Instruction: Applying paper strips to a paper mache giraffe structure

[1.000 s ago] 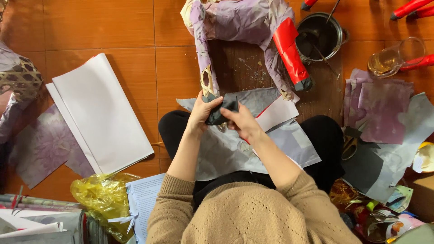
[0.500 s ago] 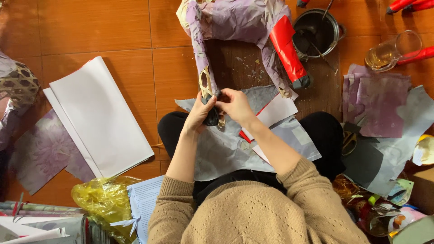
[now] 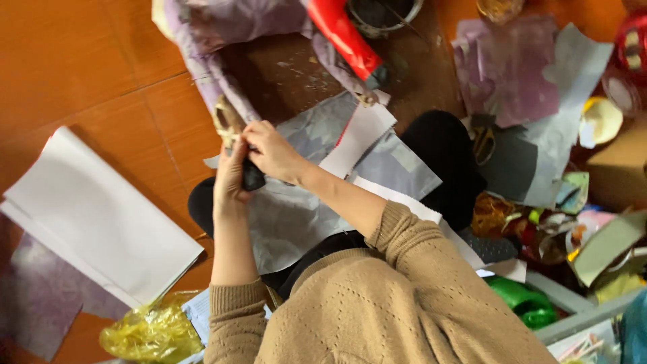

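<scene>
Lots of stuff spread over the orange tiled floor (image 3: pixel 81 67) here. Off to the left sits a stack of white paper sheets (image 3: pixel 94 216), with a purple sheet (image 3: pixel 34 303) poking out from under it and a crumpled yellow plastic bag (image 3: pixel 151 331) just below. Up top there's a dark wooden board (image 3: pixel 283 74) with a red tube (image 3: pixel 345 37) lying across it, next to a metal pot (image 3: pixel 387 10). More purple sheets (image 3: pixel 505 71) and grey ones (image 3: pixel 573 74) pile up on the right, a cardboard box (image 3: pixel 623 172) beside them, and a green bottle (image 3: pixel 522 300) sits lower down by a grey tray (image 3: pixel 579 313).
</scene>
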